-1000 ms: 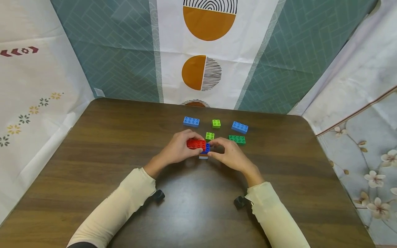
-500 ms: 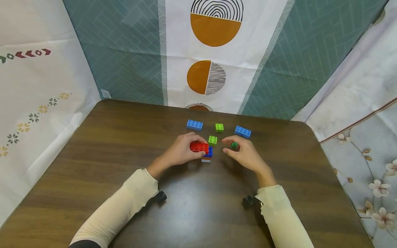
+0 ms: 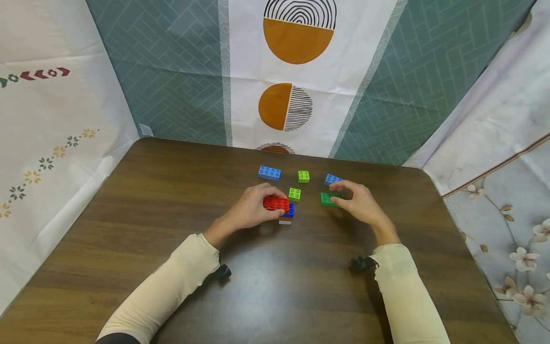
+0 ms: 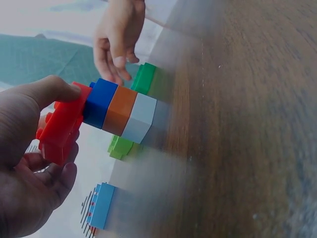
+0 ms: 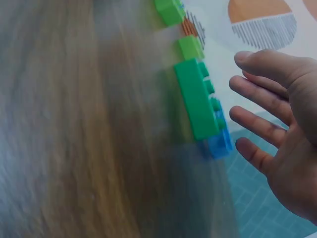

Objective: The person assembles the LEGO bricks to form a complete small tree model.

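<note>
Your left hand [image 3: 246, 210] pinches the red brick [image 3: 276, 205] atop the stack [image 3: 290, 211]; your right hand [image 3: 360, 203], fingers apart, hovers at the green brick [image 3: 327, 199], nearer the far edge of the table [image 3: 180, 191].

A cream left sleeve [image 3: 167, 282] and matching right sleeve [image 3: 408, 291] are ending unevenly; black blocks [image 3: 223, 273] are jutting beside both, a black band [image 3: 118, 338] bordering the left.

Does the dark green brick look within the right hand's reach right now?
Probably yes: the right hand hovers open close to the dark green brick, and nothing shows between them.
</note>
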Available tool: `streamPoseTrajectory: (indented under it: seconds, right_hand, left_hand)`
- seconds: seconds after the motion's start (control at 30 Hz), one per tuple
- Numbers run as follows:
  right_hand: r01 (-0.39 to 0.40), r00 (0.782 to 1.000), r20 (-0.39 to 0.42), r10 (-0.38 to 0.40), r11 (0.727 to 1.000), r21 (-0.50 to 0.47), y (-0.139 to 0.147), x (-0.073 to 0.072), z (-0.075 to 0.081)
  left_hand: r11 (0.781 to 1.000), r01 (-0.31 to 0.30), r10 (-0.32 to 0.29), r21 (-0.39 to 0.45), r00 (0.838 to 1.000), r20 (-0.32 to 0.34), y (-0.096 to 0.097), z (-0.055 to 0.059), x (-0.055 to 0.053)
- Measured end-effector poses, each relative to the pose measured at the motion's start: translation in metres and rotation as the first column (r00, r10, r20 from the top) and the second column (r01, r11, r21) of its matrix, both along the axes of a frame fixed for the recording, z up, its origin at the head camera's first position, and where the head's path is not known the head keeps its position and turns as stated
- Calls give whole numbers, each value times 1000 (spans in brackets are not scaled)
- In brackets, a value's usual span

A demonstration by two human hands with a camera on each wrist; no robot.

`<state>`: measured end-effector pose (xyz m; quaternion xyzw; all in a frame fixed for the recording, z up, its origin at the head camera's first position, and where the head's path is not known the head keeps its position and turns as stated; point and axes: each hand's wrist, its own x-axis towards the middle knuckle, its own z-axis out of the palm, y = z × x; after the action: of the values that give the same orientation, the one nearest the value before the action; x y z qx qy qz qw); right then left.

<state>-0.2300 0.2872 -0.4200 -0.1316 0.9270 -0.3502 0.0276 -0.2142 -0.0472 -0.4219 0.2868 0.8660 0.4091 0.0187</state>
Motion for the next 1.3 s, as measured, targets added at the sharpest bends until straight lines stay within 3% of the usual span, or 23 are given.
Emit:
streamPoseTrajectory:
  seconds: [0.3,0.57,1.0,1.3]
  right_hand:
    - [-6,997,81,4,1000,24,14,-8,-14]
    - [1,996,84,-6,999,55,16,-11,-25]
    - [31,997,75,-31,999,7,11,-8,-23]
    - [27,999,43,-27,1000,-9,0,4,-12]
  left_hand:
    - [1000,2,-2,9,1000,1,0,-3,-2]
    - [1000,8,-8,16,1000,13,-1,-4,-2]
    - [1000,6,-6,20,1000,20,-1,-2,-1]
    - [1000,4,-4,20,1000,20,-2,-3,0]
